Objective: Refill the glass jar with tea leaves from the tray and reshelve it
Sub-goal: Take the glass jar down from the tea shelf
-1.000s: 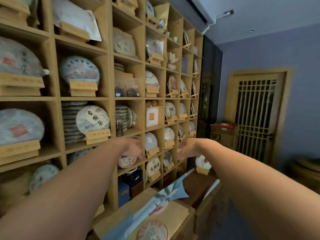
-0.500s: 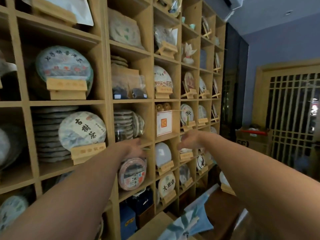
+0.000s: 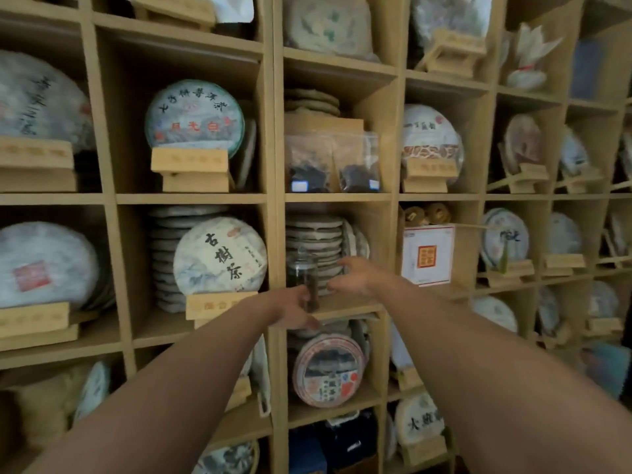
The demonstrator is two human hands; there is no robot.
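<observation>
A small glass jar with dark tea leaves inside stands upright at the front of a cubby in the wooden shelf. My left hand is at the jar's lower part, with its fingers wrapped on the base. Just right of the jar, my right hand has its fingers spread and curled toward the glass; whether it touches I cannot tell. The tray is not in view.
A stack of wrapped tea cakes fills the cubby right behind the jar. Clear bags of tea sit in the cubby above, and a white box with a red seal in the one to the right. Round tea cakes on wooden stands occupy the other cubbies.
The view has closed in on the shelf. Both hands have gone forward into the middle cubby, and the jar now shows between them.
</observation>
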